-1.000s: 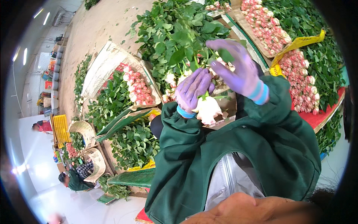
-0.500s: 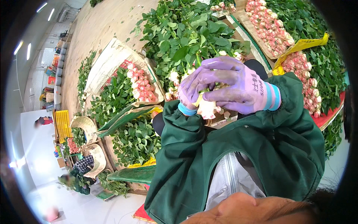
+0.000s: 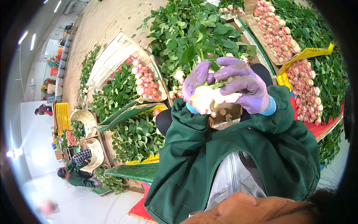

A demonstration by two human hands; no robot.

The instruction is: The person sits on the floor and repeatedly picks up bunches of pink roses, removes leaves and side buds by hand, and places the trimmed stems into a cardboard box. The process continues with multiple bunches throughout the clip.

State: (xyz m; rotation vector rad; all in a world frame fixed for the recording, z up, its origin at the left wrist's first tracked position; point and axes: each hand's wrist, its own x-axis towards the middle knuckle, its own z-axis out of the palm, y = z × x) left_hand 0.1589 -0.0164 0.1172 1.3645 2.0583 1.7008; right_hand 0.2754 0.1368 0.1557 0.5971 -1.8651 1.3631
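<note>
Both my hands wear purple-coated gloves and are together in front of my chest. My left hand [image 3: 195,82] is closed round the stem just behind a pale pink-white rose [image 3: 202,100], its bloom turned toward me. My right hand [image 3: 247,86] curls in from the right, fingers bent round the green stem and the pale petals beside that bloom. Whether those petals belong to the same rose or a second one I cannot tell. Beyond my hands lies a heap of leafy rose stems [image 3: 194,33], with a few white-pink blooms at its near edge.
Packed pink roses [image 3: 274,31] lie at the upper right, with more pink blooms [image 3: 304,89] below a yellow wrapper edge [image 3: 309,53]. A wrapped rose bundle [image 3: 145,80] is on the left. Farther left, a co-worker [image 3: 76,175] bends near greenery and a yellow crate [image 3: 63,117].
My hands have drawn slightly apart; the right no longer lies over the left. More of the pale petals and the green stem shows between them. The view has shifted slightly.
</note>
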